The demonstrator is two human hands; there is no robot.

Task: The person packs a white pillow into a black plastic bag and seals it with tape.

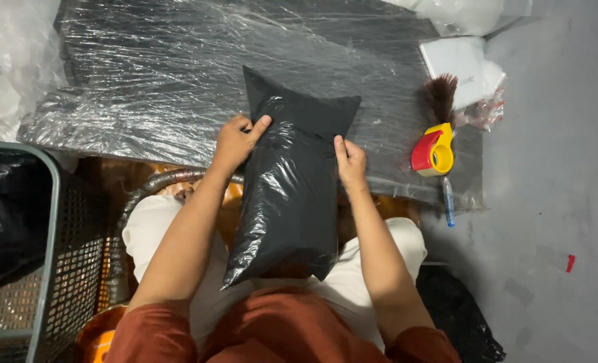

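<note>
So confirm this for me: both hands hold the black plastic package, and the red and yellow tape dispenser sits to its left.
Wrong side. In the head view the tape dispenser sits to the right of the black plastic package. The left hand and right hand do hold the package.

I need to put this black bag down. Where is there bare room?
The wrapped tabletop is bare left of and behind the black bag. The right side is crowded: tape dispenser, brush, pen, white packet. Left hand and right hand flank the bag.

Single head-worn view, looking steeply down, close over lap and table (144,81)
</note>
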